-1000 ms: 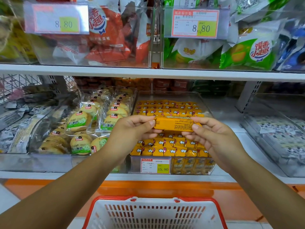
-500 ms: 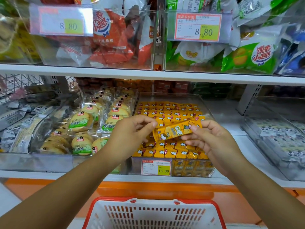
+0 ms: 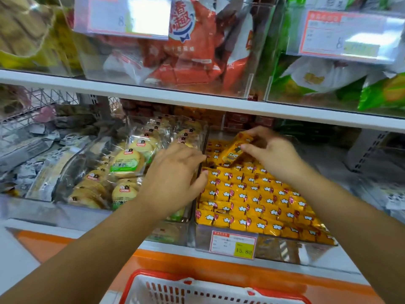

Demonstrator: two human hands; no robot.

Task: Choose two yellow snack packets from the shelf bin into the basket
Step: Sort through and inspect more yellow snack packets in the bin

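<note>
— Where is the packet [image 3: 235, 150] being held?
— Above the bin's [image 3: 295, 249] far-left corner, pinched in the right grip [image 3: 269, 154], long axis tilting away.
— And the left grip [image 3: 175, 174]?
— Being curled at the bin's left edge, nearest the rows [image 3: 252, 194]; any hold cannot be told.

head cam | two arms in view | left hand [image 3: 175, 178]: bare | right hand [image 3: 271, 154]: bare | left forearm [image 3: 98, 238], right forearm [image 3: 350, 216]: bare skin to frame edge
</note>
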